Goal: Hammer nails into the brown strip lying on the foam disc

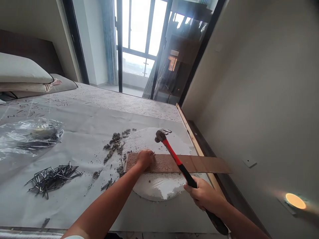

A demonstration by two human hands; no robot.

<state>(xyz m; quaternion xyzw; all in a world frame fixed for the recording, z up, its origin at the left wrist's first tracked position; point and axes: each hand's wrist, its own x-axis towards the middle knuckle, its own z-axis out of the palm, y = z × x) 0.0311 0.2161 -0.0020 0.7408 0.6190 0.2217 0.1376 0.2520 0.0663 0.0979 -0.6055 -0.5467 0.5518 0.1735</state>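
A long brown board (199, 164) dotted with small holes lies across a round white foam disc (154, 187). My left hand (145, 158) rests on the board's left part, fingers pinched together on something too small to name, probably a nail. My right hand (204, 196) is closed round the black grip of a red-handled hammer (174, 156). Its steel head (161, 135) hangs just above and to the right of my left hand.
A heap of loose nails (53, 178) lies at the left on the grey sheet (74, 139), with a clear plastic bag (27, 136) behind it. Grey rubble crumbs (114, 146) sit left of the disc. Pillows (25, 76) lie at the back left; a wall (261, 99) is on the right.
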